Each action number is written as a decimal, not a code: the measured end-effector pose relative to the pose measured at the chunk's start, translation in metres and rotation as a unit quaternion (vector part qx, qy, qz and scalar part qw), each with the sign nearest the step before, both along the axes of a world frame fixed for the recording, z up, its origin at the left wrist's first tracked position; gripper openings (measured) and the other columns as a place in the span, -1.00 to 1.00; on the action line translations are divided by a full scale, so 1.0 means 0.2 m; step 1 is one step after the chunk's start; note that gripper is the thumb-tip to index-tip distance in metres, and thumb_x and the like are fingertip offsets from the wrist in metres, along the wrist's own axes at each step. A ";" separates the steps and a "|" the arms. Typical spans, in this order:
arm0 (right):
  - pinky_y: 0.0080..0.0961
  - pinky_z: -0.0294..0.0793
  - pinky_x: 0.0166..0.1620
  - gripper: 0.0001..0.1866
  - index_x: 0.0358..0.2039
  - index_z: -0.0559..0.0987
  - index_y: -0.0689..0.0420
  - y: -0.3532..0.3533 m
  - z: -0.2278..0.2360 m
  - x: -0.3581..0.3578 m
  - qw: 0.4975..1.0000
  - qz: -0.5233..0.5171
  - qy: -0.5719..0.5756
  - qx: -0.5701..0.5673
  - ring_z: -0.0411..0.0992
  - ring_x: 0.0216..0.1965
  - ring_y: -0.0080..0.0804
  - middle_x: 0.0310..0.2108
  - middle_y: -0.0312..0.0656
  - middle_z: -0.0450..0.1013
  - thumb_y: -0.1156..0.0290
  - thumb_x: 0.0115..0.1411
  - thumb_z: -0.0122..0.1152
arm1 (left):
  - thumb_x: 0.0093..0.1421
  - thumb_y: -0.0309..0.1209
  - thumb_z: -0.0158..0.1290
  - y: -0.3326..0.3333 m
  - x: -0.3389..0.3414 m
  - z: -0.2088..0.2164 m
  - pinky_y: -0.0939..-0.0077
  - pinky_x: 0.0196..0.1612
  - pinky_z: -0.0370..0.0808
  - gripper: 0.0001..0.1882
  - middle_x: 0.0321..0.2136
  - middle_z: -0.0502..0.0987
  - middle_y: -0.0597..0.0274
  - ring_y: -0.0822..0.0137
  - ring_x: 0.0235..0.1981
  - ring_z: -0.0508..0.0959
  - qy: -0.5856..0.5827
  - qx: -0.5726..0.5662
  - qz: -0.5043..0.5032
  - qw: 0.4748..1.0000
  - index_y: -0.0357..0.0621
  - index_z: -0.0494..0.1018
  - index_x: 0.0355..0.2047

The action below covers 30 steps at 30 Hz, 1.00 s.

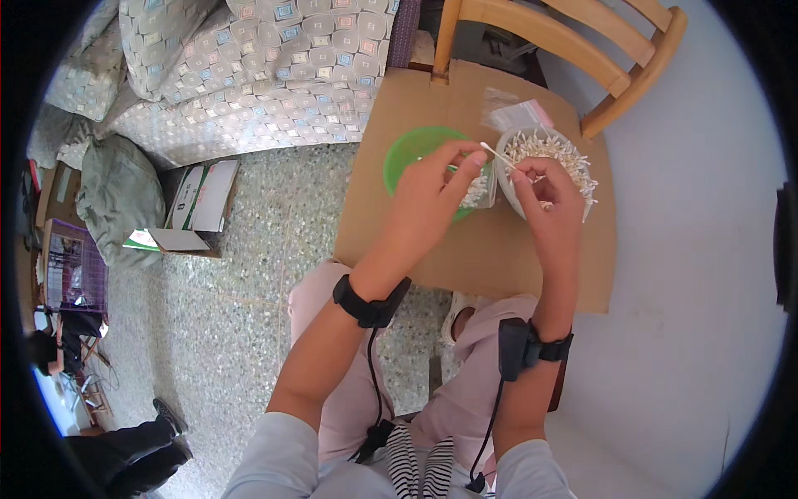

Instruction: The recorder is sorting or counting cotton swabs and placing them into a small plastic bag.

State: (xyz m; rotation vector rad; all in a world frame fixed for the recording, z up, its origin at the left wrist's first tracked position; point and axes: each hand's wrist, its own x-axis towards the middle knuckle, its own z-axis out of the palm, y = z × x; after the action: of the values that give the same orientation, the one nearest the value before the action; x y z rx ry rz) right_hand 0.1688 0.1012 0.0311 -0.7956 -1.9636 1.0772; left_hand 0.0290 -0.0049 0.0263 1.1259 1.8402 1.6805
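A thin cotton swab slants between my two hands above the cardboard. My right hand pinches its lower end between thumb and forefinger, with the other fingers curled in. Beside the swab's upper tip, the thumb and forefinger of my left hand come together; whether they grip anything is hidden. Below the left hand is a green bowl, mostly covered by it. White swab tips and clear plastic show at the bowl's right side. Behind my right hand stands a pale bowl heaped with loose cotton swabs.
Cardboard covers the seat of a wooden chair. A clear plastic bag lies behind the swab heap. A white wall rises at right. A patterned sofa, a carton and another person's leg are at left.
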 end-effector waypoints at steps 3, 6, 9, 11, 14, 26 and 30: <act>-0.64 0.32 -0.46 -0.88 -0.29 0.57 0.15 -0.04 0.02 -0.04 0.999 0.034 0.017 0.029 0.31 -0.55 -0.65 -0.46 -0.33 0.36 0.49 0.15 0.28 | 0.33 -0.20 0.06 0.02 -0.02 -0.06 0.53 -0.35 0.44 -0.66 -0.50 0.53 0.20 0.46 -0.45 0.51 -0.064 0.034 -0.025 0.997 -0.28 0.55 -0.18; -0.65 0.31 -0.47 -0.88 -0.31 0.56 0.15 -0.05 0.04 -0.05 0.997 0.046 -0.001 0.056 0.29 -0.54 -0.64 -0.47 -0.33 0.32 0.51 0.12 0.29 | 0.34 -0.24 0.05 0.02 -0.04 -0.06 0.60 -0.32 0.42 -0.70 -0.52 0.50 0.30 0.57 -0.42 0.48 -0.106 0.038 -0.029 0.993 -0.27 0.56 -0.22; -0.65 0.33 -0.45 -0.87 -0.31 0.56 0.16 -0.07 0.05 -0.06 0.996 0.053 0.005 0.074 0.31 -0.53 -0.63 -0.47 -0.33 0.33 0.54 0.11 0.30 | 0.34 -0.29 0.06 0.01 -0.05 -0.04 0.64 -0.30 0.40 -0.75 -0.49 0.50 0.36 0.61 -0.39 0.46 -0.147 0.067 -0.044 0.986 -0.24 0.57 -0.23; -0.65 0.34 -0.44 -0.86 -0.30 0.56 0.16 -0.08 0.05 -0.06 0.995 0.056 0.014 0.080 0.32 -0.52 -0.62 -0.46 -0.33 0.34 0.55 0.10 0.31 | 0.34 -0.32 0.06 0.00 -0.04 -0.01 0.65 -0.29 0.40 -0.78 -0.48 0.51 0.37 0.62 -0.38 0.46 -0.178 0.098 -0.054 0.978 -0.22 0.57 -0.23; -0.67 0.38 -0.37 -0.85 -0.28 0.58 0.19 -0.08 0.02 -0.07 0.992 0.023 0.115 0.043 0.37 -0.47 -0.60 -0.40 -0.32 0.41 0.59 0.11 0.31 | 0.38 -0.23 0.02 -0.01 -0.03 0.02 0.70 -0.21 0.40 -0.72 -0.41 0.49 0.42 0.63 -0.31 0.45 -0.179 0.076 -0.068 0.979 -0.22 0.55 -0.20; -0.64 0.46 -0.21 -0.89 -0.26 0.59 0.26 -0.04 0.03 -0.06 0.971 0.093 0.203 0.088 0.46 -0.31 -0.56 -0.26 -0.21 0.48 0.59 0.19 0.26 | 0.29 -0.36 0.12 0.00 -0.02 0.01 0.60 -0.11 0.43 -0.81 -0.18 0.54 0.33 0.51 -0.17 0.52 -0.042 0.054 -0.160 0.985 -0.18 0.56 -0.16; -0.63 0.46 -0.21 -0.89 -0.25 0.59 0.27 -0.07 0.05 -0.05 0.973 0.084 0.213 -0.044 0.50 -0.34 -0.55 -0.29 -0.23 0.51 0.55 0.22 0.24 | 0.19 -0.33 0.21 -0.01 -0.08 0.04 0.44 0.04 0.37 -0.81 -0.07 0.51 0.29 0.39 -0.02 0.47 0.113 0.048 -0.075 0.990 -0.14 0.57 -0.24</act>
State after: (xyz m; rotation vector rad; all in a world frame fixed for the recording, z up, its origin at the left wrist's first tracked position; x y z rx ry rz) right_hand 0.1580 0.0872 0.0413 -0.4029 -1.6450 1.3189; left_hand 0.0135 -0.0076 0.0349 1.5103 1.7683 1.6261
